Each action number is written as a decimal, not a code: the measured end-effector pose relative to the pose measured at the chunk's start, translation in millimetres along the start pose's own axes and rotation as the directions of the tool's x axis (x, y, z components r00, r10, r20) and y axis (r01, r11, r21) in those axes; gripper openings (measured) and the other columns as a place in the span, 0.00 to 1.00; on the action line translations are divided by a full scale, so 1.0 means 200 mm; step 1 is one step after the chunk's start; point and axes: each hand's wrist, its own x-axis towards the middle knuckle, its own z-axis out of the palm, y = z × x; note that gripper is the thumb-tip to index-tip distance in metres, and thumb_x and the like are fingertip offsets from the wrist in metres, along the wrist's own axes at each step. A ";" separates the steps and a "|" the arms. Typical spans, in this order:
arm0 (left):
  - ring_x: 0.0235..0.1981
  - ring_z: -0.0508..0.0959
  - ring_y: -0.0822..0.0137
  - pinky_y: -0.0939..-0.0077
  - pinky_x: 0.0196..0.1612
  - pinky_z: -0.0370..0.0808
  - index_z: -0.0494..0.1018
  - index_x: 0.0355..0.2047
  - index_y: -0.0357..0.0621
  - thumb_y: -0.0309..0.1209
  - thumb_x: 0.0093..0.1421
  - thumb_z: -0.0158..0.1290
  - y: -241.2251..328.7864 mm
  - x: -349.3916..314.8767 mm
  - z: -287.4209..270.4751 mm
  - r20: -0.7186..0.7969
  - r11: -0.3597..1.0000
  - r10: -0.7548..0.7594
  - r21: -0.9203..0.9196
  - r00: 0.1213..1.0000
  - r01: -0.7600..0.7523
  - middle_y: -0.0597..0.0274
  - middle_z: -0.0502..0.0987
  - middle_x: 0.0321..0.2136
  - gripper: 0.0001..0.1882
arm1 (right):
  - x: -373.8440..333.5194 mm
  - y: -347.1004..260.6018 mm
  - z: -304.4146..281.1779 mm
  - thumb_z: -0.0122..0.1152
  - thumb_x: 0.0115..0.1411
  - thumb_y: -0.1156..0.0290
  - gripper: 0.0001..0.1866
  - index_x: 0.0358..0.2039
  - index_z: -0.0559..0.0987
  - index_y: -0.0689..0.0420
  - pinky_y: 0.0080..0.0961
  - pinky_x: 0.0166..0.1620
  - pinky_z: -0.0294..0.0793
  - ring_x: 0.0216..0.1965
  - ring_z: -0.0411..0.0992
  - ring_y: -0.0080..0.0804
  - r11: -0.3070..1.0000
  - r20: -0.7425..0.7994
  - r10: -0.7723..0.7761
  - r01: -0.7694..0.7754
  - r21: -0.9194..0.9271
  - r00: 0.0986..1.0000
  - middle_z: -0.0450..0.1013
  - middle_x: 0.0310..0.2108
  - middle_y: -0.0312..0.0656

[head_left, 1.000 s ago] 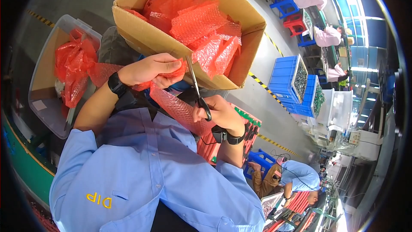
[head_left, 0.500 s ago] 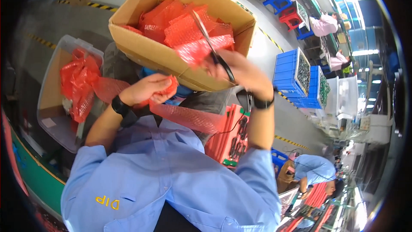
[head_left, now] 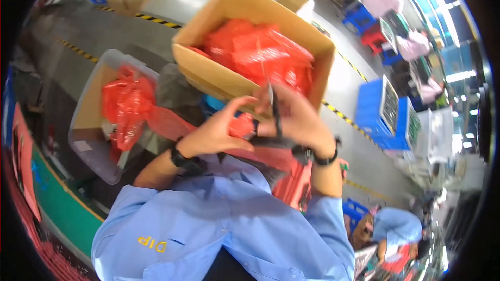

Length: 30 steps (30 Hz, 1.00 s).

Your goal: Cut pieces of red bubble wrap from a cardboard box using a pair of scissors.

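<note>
In front of my chest, my left hand (head_left: 211, 134) has thumb and forefinger spread around a bunched end of red bubble wrap (head_left: 241, 125). Its other fingers, partly hidden, seem to keep hold of the wrap. Close beside it, my right hand (head_left: 299, 122) is smeared by motion and grips scissors (head_left: 276, 117) with dark handles, blades pointing away from me. A strip of the wrap (head_left: 169, 123) runs from the bin at left, behind my left wrist, and across my lap. Red bubble wrap pieces (head_left: 271, 52) lie heaped in the cardboard box (head_left: 205, 79) just beyond my hands.
A clear plastic bin (head_left: 94, 151) with crumpled red wrap stands at my left. Blue crates (head_left: 367, 106) stand on the floor at right. Red trays (head_left: 294, 184) lie by my right forearm. A co-worker in blue (head_left: 398, 226) bends over work at lower right.
My right hand has drawn back from over the box with the scissors, and the red piece near it now lies on the heap. My left hand has moved right and its fingers have spread.
</note>
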 end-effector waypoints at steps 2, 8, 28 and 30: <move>0.67 0.65 0.56 0.59 0.69 0.61 0.61 0.66 0.37 0.38 0.56 0.69 -0.02 0.02 0.06 -0.055 0.985 0.131 0.117 0.990 -0.124 0.49 0.67 0.61 0.43 | -0.03 -0.11 0.19 0.73 0.47 0.81 0.25 0.48 0.77 0.62 0.25 0.42 0.76 0.44 0.75 0.30 0.973 -0.087 -0.025 0.004 -0.231 0.996 0.73 0.46 0.41; 0.49 0.81 0.54 0.64 0.48 0.76 0.62 0.60 0.39 0.24 0.54 0.61 0.07 -0.03 0.15 -0.025 0.982 0.183 0.058 0.983 -0.181 0.50 0.78 0.44 0.33 | -0.29 0.28 0.23 0.66 0.49 0.87 0.26 0.51 0.75 0.64 0.25 0.52 0.76 0.51 0.74 0.32 0.990 -0.287 0.021 -0.060 -0.127 0.958 0.73 0.49 0.42; 0.18 0.61 0.73 0.76 0.24 0.61 0.70 0.29 0.45 0.42 0.75 0.48 0.03 -0.11 0.07 0.413 0.827 0.167 -0.553 0.895 0.101 0.71 0.62 0.18 0.18 | 0.17 0.06 -0.28 0.58 0.56 0.83 0.09 0.36 0.69 0.62 0.28 0.32 0.65 0.33 0.68 0.34 -0.111 -0.172 -0.984 0.915 0.389 -0.046 0.71 0.36 0.46; 0.17 0.59 0.74 0.79 0.23 0.59 0.69 0.27 0.45 0.41 0.76 0.46 0.03 -0.10 0.09 0.445 0.782 0.102 -0.589 0.890 0.205 0.73 0.62 0.18 0.20 | 0.11 0.07 -0.31 0.57 0.53 0.85 0.10 0.35 0.69 0.62 0.28 0.32 0.64 0.33 0.67 0.34 -0.041 -0.147 -0.989 0.929 0.368 0.014 0.70 0.36 0.46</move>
